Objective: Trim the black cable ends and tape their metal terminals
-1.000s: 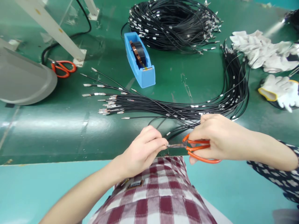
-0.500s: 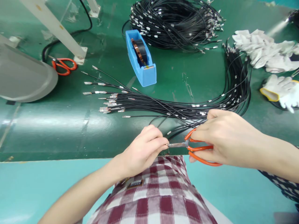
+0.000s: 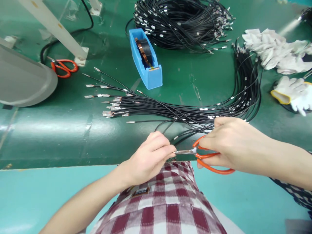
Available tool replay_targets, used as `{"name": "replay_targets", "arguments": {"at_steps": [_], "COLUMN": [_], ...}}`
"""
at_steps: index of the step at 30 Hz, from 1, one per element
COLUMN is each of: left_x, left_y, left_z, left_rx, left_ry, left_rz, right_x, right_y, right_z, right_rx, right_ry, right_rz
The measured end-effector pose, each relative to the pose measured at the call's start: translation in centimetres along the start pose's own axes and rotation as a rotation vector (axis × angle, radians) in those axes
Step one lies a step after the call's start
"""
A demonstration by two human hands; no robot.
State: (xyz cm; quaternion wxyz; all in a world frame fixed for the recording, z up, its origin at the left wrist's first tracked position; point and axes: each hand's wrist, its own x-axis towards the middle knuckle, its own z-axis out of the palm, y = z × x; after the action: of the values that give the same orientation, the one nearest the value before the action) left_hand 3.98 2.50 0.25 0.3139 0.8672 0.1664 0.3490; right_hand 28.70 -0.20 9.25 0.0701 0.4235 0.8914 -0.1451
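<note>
My right hand (image 3: 225,143) grips a pair of scissors (image 3: 214,169) with orange handles, fingers through the loops. The narrow blades point left and look nearly closed. Their tips meet the fingertips of my left hand (image 3: 156,151), which is pinched at the table's front edge. A thin black cable curves from the bundle down behind my left hand; its end is hidden by the fingers. Just beyond both hands lies a long bundle of black cables (image 3: 156,109), with small white labels and clear-sleeved ends fanned toward the left.
A blue tape dispenser (image 3: 154,78) stands behind the bundle. Farther back lies a large coil of black cables (image 3: 175,35). White gloves (image 3: 275,48) lie at right. Another pair of orange-handled scissors (image 3: 64,68) rests at left, beside a grey rounded object (image 3: 26,78) and a white post (image 3: 56,29).
Both hands stay almost in place, with the scissor tips still at my left fingertips. The lower scissor handle has swung slightly outward. The view has shifted a little.
</note>
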Motion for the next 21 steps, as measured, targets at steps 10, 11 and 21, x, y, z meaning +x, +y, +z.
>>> {"name": "replay_targets", "arguments": {"at_steps": [10, 11, 21], "left_x": [-0.3, -0.3, -0.4], "left_y": [-0.1, -0.1, -0.2], "left_z": [0.2, 0.3, 0.4], "left_rx": [-0.020, -0.027, -0.067], "left_ry": [0.005, 0.006, -0.007], "left_rz": [-0.002, -0.005, -0.017], "right_x": [0.1, 0.1, 0.3], "right_y": [0.7, 0.8, 1.1], "right_z": [1.0, 1.0, 1.1], "right_rx": [0.239, 0.289, 0.617], "right_ry": [-0.144, -0.173, -0.361], "right_rz": [0.064, 0.074, 0.170]}}
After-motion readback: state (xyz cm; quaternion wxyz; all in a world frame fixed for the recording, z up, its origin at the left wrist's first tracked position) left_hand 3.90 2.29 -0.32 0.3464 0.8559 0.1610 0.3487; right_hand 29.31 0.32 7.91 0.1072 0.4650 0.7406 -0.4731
